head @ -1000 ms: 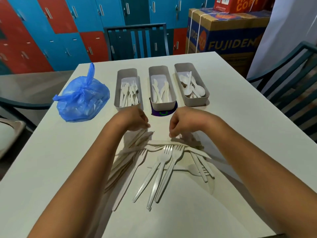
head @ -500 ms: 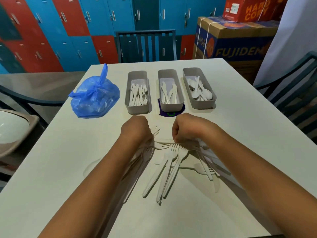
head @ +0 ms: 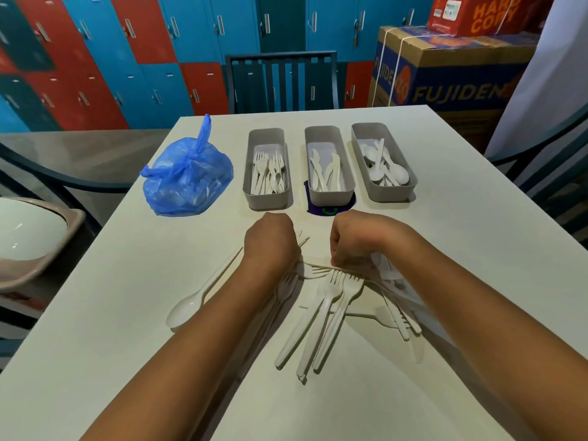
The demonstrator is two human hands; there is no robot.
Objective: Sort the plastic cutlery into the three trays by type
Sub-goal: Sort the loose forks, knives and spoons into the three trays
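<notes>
Left hand curled gripping cutlery; right hand curled (pinching fork handle).

We sit in a staff locker room: red-and-blue lockers, stacked cartons, a white table.

Far wall of blue, teal and red metal lockers. Dark slatted chair tucked at far edge of pale rectangular table. Strapped brown-and-blue cardboard box at right, red carton stacked on top.
</notes>
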